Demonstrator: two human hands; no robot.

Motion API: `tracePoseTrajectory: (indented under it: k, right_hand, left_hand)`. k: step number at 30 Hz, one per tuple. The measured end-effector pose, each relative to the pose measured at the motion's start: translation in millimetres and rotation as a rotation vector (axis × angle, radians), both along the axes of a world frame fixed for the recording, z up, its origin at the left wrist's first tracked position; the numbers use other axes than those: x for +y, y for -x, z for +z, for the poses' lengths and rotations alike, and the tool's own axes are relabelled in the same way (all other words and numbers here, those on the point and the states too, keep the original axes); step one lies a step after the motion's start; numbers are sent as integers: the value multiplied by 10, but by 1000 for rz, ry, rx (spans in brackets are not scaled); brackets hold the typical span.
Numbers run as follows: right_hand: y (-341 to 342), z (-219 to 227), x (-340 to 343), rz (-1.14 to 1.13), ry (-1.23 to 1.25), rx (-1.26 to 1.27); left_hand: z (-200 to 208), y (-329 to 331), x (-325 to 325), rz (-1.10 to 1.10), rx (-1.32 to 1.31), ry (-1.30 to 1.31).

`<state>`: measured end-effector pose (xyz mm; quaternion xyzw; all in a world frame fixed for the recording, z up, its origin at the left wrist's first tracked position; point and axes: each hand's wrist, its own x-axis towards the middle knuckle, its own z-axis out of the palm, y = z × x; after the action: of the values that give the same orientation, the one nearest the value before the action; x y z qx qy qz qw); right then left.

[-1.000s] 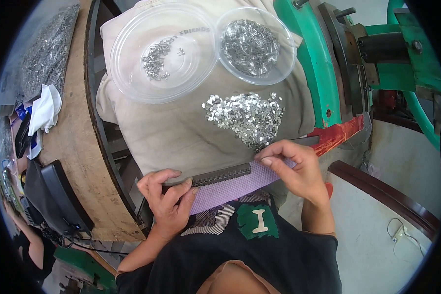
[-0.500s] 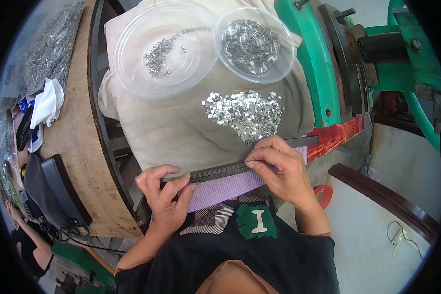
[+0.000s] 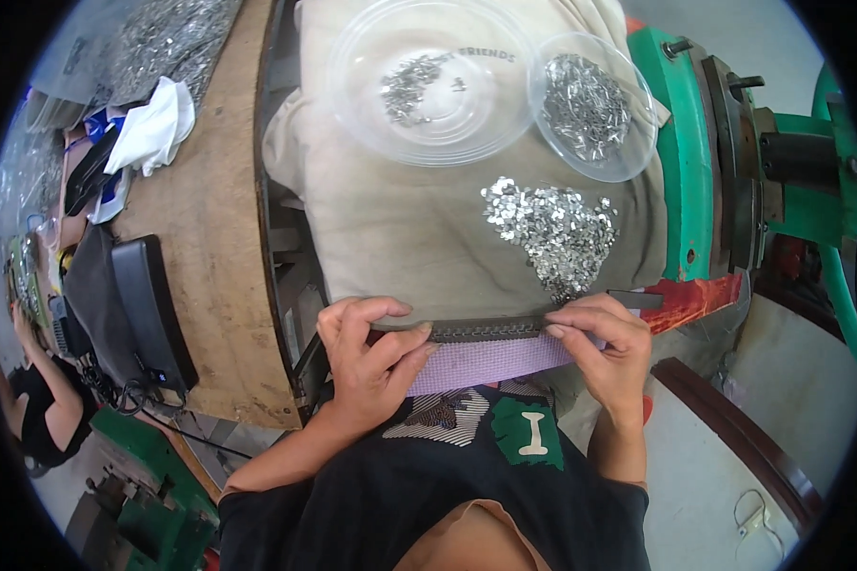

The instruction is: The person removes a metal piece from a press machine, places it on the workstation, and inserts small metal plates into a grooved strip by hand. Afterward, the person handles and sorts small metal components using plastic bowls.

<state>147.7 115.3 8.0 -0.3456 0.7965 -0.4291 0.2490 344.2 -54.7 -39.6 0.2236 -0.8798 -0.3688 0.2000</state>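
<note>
A dark grey toothed strip (image 3: 486,330) runs left to right in front of me, along the edge of a purple woven mat (image 3: 490,368). My left hand (image 3: 369,357) pinches its left part between thumb and fingers. Near the strip's right part, my right hand (image 3: 607,344) has thumb and fingertips closed on it; the strip's end juts out beyond that hand. Just behind the right hand lies a heap of small shiny silver flakes (image 3: 560,233) on a beige cloth (image 3: 400,228). Farther back, small metal pins (image 3: 409,90) lie in a wide clear plastic dish (image 3: 352,119).
A smaller clear bowl (image 3: 644,138) holds many metal pins. On the right stands a green machine (image 3: 681,171). To the left, a wooden table (image 3: 214,200) carries a white cloth (image 3: 152,128), a black box (image 3: 152,309) and a bag of metal parts. Another person's arm (image 3: 52,371) shows far left.
The whole view has shifted, so the scene sits farther right in the picture. Both hands keep their hold on the toothed strip, which now looks more level.
</note>
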Motion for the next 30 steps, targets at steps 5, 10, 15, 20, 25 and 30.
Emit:
tracePoseTrajectory:
  k: [5,10,15,20,25,30]
  right_hand:
    - [-47,-11,94,-119,64,-24]
    - [-70,-47,161,-160,88,103]
    - [-40,-92,361,-219,141,313]
    - [85,-373,738,-478,91,569]
    - [200,-423,881,-525,-160,700]
    - [308,-372,1063,-375,-198,527]
  left_hand:
    - [-16,-22,17,9,-3,-1]
    - [-16,-19,19,-1,-4,9]
    - [-10,-14,27,8,6,24]
    - [-10,3,34,23,13,24]
    - [-35,6,49,30,29,45]
    - [-32,-10,58,31,40,61]
